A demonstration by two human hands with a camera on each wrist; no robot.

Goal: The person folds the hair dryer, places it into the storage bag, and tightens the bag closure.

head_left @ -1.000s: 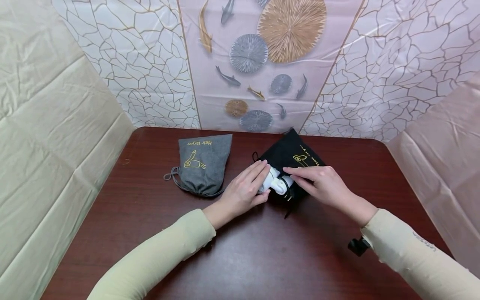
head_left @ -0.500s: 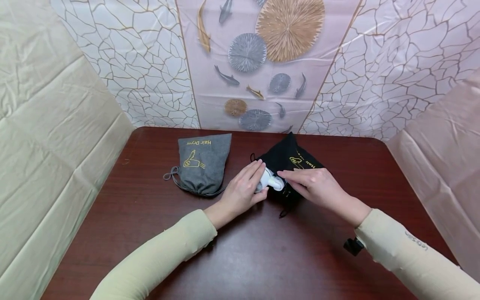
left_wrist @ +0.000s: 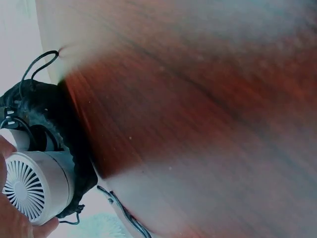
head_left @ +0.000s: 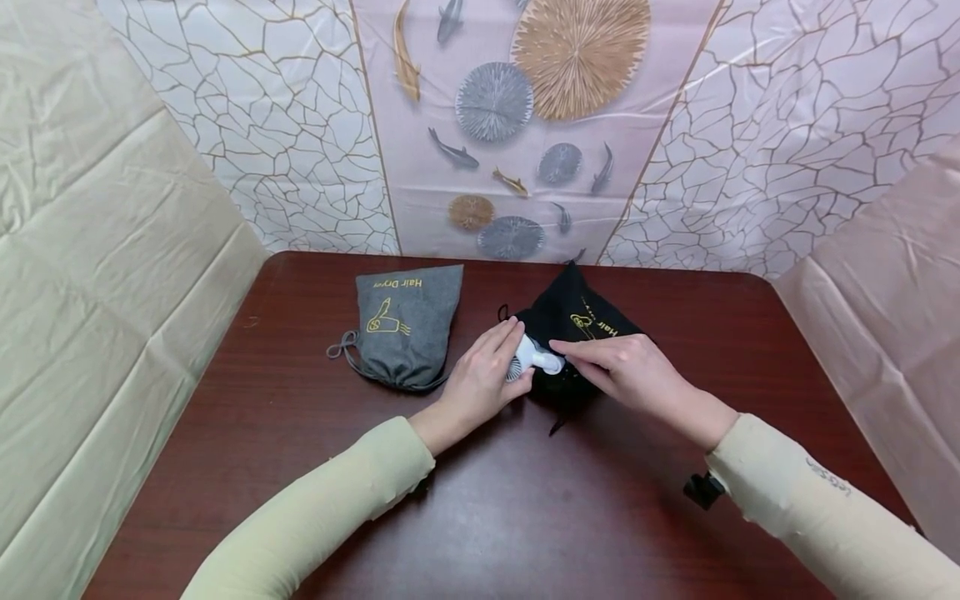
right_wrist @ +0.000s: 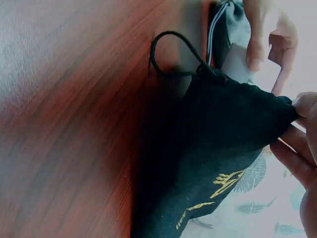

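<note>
A white hair dryer (head_left: 527,354) lies partly inside the mouth of a black drawstring bag (head_left: 564,300). My left hand (head_left: 480,375) grips its round vented end, with fingers over the top and thumb on the near side. In the left wrist view the slotted vent of the dryer (left_wrist: 58,173) faces out, beside a dark cord (left_wrist: 33,134) in the bag's opening. My right hand (head_left: 626,367) pinches the rim of the bag between thumb and fingers, seen closely in the right wrist view on the black cloth (right_wrist: 213,124). The dryer's far part is hidden in the bag.
A grey drawstring bag (head_left: 411,325) with yellow "Hair Dryer" lettering lies to the left, its cord loop (head_left: 343,343) on the dark red table (head_left: 480,517). Patterned cloth (head_left: 300,125) hangs behind the table's far edge.
Both hands, the dryer and the black bag have shifted a little to the left. Less of the dryer and its plug prongs shows at the bag's mouth. The grey bag stays put.
</note>
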